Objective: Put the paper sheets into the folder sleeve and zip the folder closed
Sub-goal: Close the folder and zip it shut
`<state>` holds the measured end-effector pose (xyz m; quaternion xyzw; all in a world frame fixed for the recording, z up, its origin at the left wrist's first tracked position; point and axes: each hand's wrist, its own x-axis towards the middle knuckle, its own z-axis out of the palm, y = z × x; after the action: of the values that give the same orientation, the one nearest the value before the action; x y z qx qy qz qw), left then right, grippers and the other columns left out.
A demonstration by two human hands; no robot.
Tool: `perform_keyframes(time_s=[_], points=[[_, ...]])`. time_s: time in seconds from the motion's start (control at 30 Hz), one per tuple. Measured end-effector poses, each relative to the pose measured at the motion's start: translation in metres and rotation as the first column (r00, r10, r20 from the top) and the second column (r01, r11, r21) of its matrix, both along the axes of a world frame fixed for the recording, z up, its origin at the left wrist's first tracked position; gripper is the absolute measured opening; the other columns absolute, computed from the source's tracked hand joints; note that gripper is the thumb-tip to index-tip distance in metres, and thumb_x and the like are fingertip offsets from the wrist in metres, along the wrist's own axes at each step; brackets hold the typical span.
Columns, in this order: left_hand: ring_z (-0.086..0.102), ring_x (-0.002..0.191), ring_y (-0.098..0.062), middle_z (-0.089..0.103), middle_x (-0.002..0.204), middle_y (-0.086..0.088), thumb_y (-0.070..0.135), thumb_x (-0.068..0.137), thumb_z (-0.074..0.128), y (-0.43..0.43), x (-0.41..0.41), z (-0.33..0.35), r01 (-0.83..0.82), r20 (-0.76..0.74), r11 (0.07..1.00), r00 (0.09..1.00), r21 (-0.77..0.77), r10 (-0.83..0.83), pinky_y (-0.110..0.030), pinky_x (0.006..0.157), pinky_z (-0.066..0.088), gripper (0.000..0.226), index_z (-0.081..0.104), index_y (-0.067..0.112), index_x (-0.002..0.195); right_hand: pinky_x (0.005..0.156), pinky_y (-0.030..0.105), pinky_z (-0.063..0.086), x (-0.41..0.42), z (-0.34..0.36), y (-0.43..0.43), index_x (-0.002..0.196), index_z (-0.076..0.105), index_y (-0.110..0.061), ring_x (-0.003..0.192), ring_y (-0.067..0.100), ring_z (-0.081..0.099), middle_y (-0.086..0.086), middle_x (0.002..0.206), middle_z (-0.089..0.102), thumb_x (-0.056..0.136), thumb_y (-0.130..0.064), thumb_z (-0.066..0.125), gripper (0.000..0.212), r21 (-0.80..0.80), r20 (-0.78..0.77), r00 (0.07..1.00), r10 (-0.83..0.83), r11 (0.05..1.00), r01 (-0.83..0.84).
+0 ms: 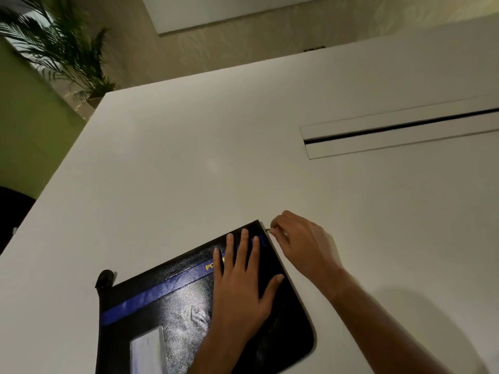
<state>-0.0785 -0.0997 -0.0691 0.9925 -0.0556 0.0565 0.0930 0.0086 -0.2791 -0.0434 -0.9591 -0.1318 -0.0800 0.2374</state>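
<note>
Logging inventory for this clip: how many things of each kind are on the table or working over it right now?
folder: 1
zipper pull: 1
hands: 2 (left hand flat on the folder, right hand pinching the zipper pull)
Total: 4

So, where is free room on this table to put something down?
The widest bare patch of the table lies beyond the folder, between the left edge and the cable slot. Another lies right of the right hand, below the slot. Crowded: the folder's far corner, where the right hand pinches the zipper pull and the left hand presses flat.
</note>
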Motion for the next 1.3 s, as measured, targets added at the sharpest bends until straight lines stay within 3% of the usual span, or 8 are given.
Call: perform_keyframes(time_s=[0.3, 0.5, 0.6, 0.7, 0.83, 0.97, 1.07, 1.3], points=[[0.039, 0.155, -0.021, 0.047, 0.162, 0.016, 0.094, 0.086, 0.049, 0.085, 0.032, 0.039, -0.233, -0.159, 0.972, 0.96, -0.009, 0.229, -0.058, 0.13, 0.02, 0.08, 0.056, 0.046, 0.149, 0.068, 0.03, 0.054, -0.102, 0.039, -0.008, 0.087, 0.068, -0.021, 0.084, 0.017, 0.075, -0.005, 0.086, 0.074, 0.091, -0.067, 0.075, 0.046, -0.126, -0.561, 0.778, -0.283, 0.958, 0.257], [0.046, 0.129, -0.013, 0.047, 0.13, 0.02, 0.106, 0.066, 0.048, 0.14, 0.035, 0.047, -0.184, -0.242, 0.981, 0.956, -0.063, 0.164, -0.047, 0.101, 0.05, 0.089, 0.063, 0.049, 0.133, 0.106, 0.025, 0.051, -0.159, 0.058, -0.013, 0.13, 0.076, -0.024, 0.135, 0.015, 0.066, 0.003, 0.153, 0.067, 0.064, -0.107, 0.054, 0.108, -0.149, -0.824, 0.505, -0.257, 0.958, 0.245], [0.047, 0.125, -0.014, 0.045, 0.122, 0.017, 0.107, 0.062, 0.05, 0.162, 0.035, 0.05, -0.157, -0.308, 0.987, 0.941, -0.039, 0.138, -0.045, 0.095, 0.049, 0.092, 0.062, 0.048, 0.13, 0.092, 0.015, 0.055, -0.183, 0.057, 0.009, 0.116, 0.081, -0.017, 0.103, 0.004, 0.074, 0.0, 0.121, 0.083, 0.052, -0.106, 0.057, 0.113, -0.086, -0.882, 0.401, -0.248, 0.921, 0.381], [0.052, 0.125, -0.016, 0.051, 0.124, 0.014, 0.105, 0.066, 0.048, 0.166, 0.035, 0.051, -0.102, -0.326, 0.995, 0.941, -0.007, 0.094, -0.045, 0.096, 0.048, 0.091, 0.059, 0.045, 0.133, 0.071, 0.005, 0.05, -0.19, 0.051, 0.032, 0.114, 0.081, -0.019, 0.096, 0.003, 0.075, -0.003, 0.107, 0.084, 0.077, -0.084, 0.078, 0.075, 0.009, -0.871, 0.425, -0.246, 0.858, 0.514], [0.053, 0.124, -0.019, 0.055, 0.13, 0.01, 0.098, 0.075, 0.056, 0.168, 0.038, 0.051, -0.125, -0.325, 0.991, 0.94, -0.04, 0.106, -0.046, 0.097, 0.049, 0.083, 0.057, 0.037, 0.131, 0.086, 0.02, 0.058, -0.198, 0.049, 0.057, 0.097, 0.075, -0.015, 0.083, 0.006, 0.082, -0.004, 0.083, 0.087, 0.084, -0.062, 0.088, 0.049, 0.119, -0.864, 0.457, -0.211, 0.796, 0.593], [0.057, 0.12, -0.021, 0.057, 0.128, 0.008, 0.086, 0.083, 0.067, 0.176, 0.037, 0.049, -0.177, -0.301, 0.967, 0.946, -0.184, 0.116, -0.045, 0.096, 0.053, 0.072, 0.061, 0.03, 0.128, 0.06, 0.021, 0.059, -0.213, 0.041, 0.085, 0.123, 0.048, -0.02, 0.057, 0.022, 0.08, 0.004, 0.07, 0.079, 0.08, -0.029, 0.1, 0.067, 0.341, -0.786, 0.581, -0.213, 0.635, 0.694], [0.06, 0.118, -0.023, 0.059, 0.124, 0.005, 0.071, 0.09, 0.073, 0.183, 0.033, 0.047, -0.232, -0.258, 0.919, 0.954, -0.319, 0.151, -0.044, 0.095, 0.056, 0.058, 0.066, 0.026, 0.126, 0.063, 0.051, 0.068, -0.208, 0.038, 0.099, 0.139, 0.046, -0.028, 0.066, 0.046, 0.079, 0.024, 0.091, 0.066, 0.089, -0.009, 0.092, 0.071, 0.495, -0.774, 0.613, -0.159, 0.45, 0.743], [0.06, 0.091, -0.011, 0.06, 0.104, 0.008, 0.045, 0.095, 0.082, 0.21, 0.029, 0.073, -0.265, -0.134, 0.762, 0.964, -0.591, 0.231, -0.028, 0.08, 0.042, 0.033, 0.075, 0.02, 0.115, 0.085, 0.056, 0.062, -0.171, 0.06, 0.109, 0.15, 0.063, -0.026, 0.087, 0.042, 0.076, 0.016, 0.09, 0.064, 0.095, 0.004, 0.081, 0.066, 0.54, -0.498, 0.771, -0.397, 0.553, 0.634]])
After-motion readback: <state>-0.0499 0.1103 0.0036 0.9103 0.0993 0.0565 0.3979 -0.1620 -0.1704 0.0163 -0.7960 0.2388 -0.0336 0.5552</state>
